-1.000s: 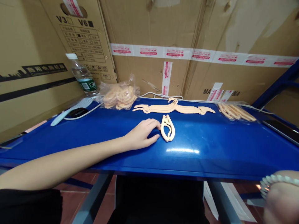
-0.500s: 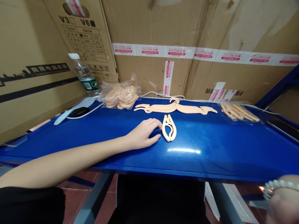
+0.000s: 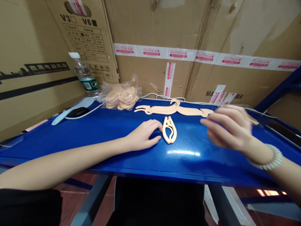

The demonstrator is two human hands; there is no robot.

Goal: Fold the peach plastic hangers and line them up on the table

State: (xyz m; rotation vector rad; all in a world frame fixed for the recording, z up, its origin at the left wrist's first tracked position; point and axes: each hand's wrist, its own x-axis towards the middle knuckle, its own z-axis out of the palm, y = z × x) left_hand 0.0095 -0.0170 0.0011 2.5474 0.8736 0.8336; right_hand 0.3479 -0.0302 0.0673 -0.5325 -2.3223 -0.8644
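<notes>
I judge this a reaching step, calling for a light pinch on rounded edges. The left hand [image 3: 144,135] rests relaxed on the glossy blue worktop [image 3: 101,127], grasping nothing, fingertips at the left edge of the folded hanger [image 3: 174,130]: smooth, cream, plastic-looking, teardrop-shaped. Beyond those fingers lie slim unfolded hangers [image 3: 164,110]. Farther right, the right hand [image 3: 231,128] hovers, bent-fingered; blur hides whether it holds anything.

The glossy blue table [image 3: 105,127] bears a brush [image 3: 70,110] and black oval object [image 3: 80,112] at left, a bottle [image 3: 87,82] and bag [image 3: 121,98] near the back, opened hangers [image 3: 164,110] with a folded hanger [image 3: 173,130] before them, a white cord [image 3: 195,101] behind, and a phone [image 3: 285,133] at right.
</notes>
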